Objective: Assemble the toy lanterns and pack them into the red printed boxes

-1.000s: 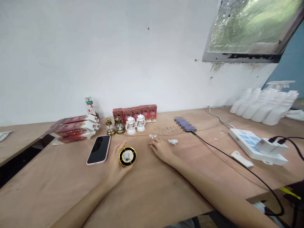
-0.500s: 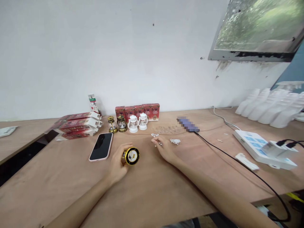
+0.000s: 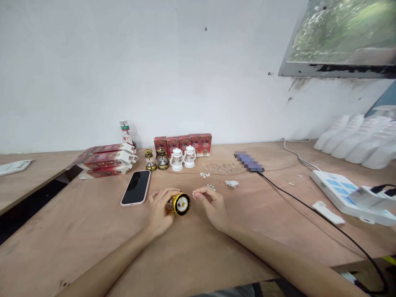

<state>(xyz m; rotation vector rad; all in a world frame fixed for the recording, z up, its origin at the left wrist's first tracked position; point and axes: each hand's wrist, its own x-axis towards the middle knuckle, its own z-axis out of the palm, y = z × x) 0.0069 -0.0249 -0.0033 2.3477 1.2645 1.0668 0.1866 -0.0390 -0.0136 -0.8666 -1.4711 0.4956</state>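
Observation:
My left hand [image 3: 161, 208] is wrapped round a small gold lantern [image 3: 182, 204], tipped on its side so that its round underside, white inside a black and gold rim, faces me. Just right of that base, my right hand [image 3: 213, 206] pinches a tiny whitish piece [image 3: 193, 194] between thumb and fingertips; its exact kind is too small to tell. Beyond the right hand lie several small round discs [image 3: 210, 187] and some little white pieces [image 3: 204, 175]. Two bronze lanterns [image 3: 162, 159] and two white lanterns [image 3: 177, 160] stand upright farther back.
Red boxes [image 3: 185, 144] stand against the wall; flattened red cartons [image 3: 105, 161] are stacked at left. A phone [image 3: 136, 187] lies by my left hand. Clear parts [image 3: 221, 167], a white crumpled piece [image 3: 231, 183], a cabled purple device [image 3: 250, 161] and a power strip [image 3: 337, 194] lie rightward.
My right hand has moved from the small discs toward the lantern, with a tiny piece in its fingertips. My left hand still holds the lantern, now slightly farther right in view.

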